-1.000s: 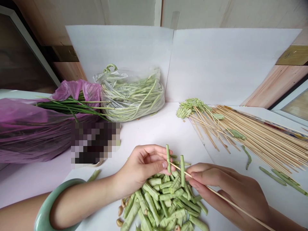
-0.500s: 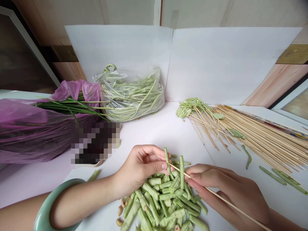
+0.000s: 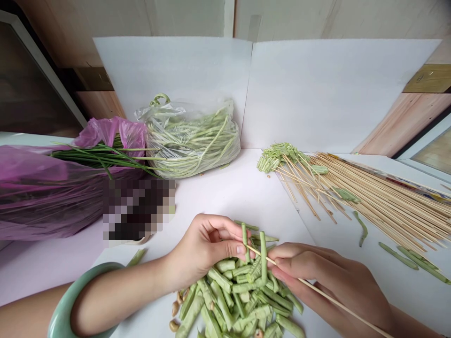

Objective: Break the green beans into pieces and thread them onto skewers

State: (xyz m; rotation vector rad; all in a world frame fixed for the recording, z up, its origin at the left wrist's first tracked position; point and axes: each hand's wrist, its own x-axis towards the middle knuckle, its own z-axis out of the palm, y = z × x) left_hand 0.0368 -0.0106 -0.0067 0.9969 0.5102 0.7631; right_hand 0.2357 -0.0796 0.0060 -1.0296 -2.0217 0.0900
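Here's the bamboo skewer [image 3: 338,303], long axis running from lower right up toward the left, tip aimed at the left hand [image 3: 204,249]! The right hand [image 3: 317,277] is closed in a tight pinch on the skewer, just behind the tip. Two bean pieces [image 3: 263,257] stand nearly upright across that tip, and the left hand is curled, thumb and fingers pinching the nearer one. Right below sits the heap of cut long beans [image 3: 243,293] on the white surface [image 3: 225,197], with a loose bundle of skewers [image 3: 373,202] off to the right!
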